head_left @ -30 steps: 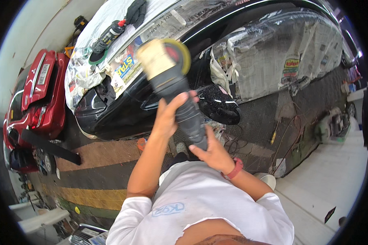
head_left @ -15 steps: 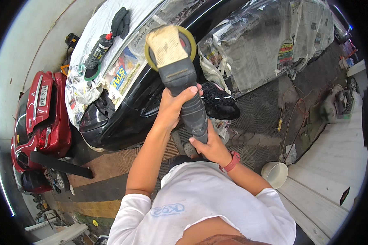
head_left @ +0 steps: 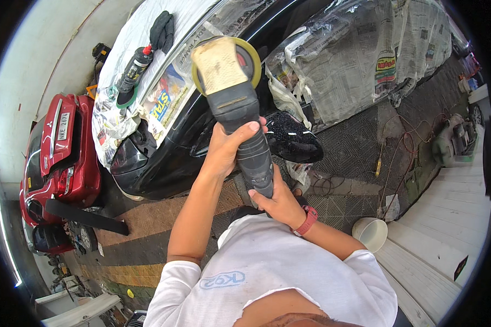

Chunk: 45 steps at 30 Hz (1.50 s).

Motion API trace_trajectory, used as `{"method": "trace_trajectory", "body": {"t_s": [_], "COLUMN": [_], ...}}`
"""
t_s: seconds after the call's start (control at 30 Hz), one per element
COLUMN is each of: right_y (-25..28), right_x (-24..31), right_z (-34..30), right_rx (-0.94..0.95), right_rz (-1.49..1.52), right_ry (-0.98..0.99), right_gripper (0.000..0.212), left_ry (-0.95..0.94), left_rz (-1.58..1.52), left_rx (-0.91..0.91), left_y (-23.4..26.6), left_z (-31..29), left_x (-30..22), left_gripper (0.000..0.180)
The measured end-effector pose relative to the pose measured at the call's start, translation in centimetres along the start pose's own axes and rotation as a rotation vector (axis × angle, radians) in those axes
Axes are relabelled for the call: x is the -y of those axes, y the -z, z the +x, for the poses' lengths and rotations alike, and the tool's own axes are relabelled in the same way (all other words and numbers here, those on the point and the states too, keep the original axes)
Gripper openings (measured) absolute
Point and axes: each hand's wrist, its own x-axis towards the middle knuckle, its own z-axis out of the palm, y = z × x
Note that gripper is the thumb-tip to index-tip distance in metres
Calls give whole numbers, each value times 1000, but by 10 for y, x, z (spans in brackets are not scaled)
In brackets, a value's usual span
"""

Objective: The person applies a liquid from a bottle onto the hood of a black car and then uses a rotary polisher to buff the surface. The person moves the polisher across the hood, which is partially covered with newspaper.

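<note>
I hold a black power polisher (head_left: 235, 103) in both hands. My left hand (head_left: 225, 148) is wrapped round the middle of its body, and my right hand (head_left: 282, 203) closes round the rear end of the handle. A cream cover wraps the polisher's head, and a round yellow-rimmed pad (head_left: 251, 59) shows from under it. The head is over the black car (head_left: 183, 158); whether the pad touches the paint is hidden. Close to my left fingers is the car's black side mirror (head_left: 293, 139), speckled with spots.
White sheeting and newspaper (head_left: 360, 71) mask parts of the car. A dark bottle (head_left: 133, 71) with a red cap and a black glove (head_left: 161, 31) lie on the sheeting. A red car (head_left: 71, 150) stands left. To the right are a white bucket (head_left: 370, 234) and a cord (head_left: 406, 144) on the floor.
The surroundings have shifted slightly right and down in the picture. Both hands keep their hold on the polisher, which stays in nearly the same spot in view.
</note>
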Motion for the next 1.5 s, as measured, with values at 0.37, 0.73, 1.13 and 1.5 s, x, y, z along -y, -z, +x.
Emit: {"method": "trace_trajectory", "body": {"t_s": [0.37,0.73,1.13,1.5], "right_y": [-4,-2,35,8], "right_x": [9,-18,4,-17], "right_z": [1,13,95,116], "right_rx": [-1,99,-208,-146], "right_rz": [-47,-160,311,392], "right_ry": [88,40,203,321], "right_gripper": [88,80,47,43], "left_ry": [12,-33,-206,-255], "left_rz": [-70,-63,521,580], "left_rx": [-59,-227,145,135], "left_y": [12,31,-91,-85], "left_z": [-5,-28,105,91], "left_x": [1,20,-54,-52], "left_gripper": [48,46,51,49]}}
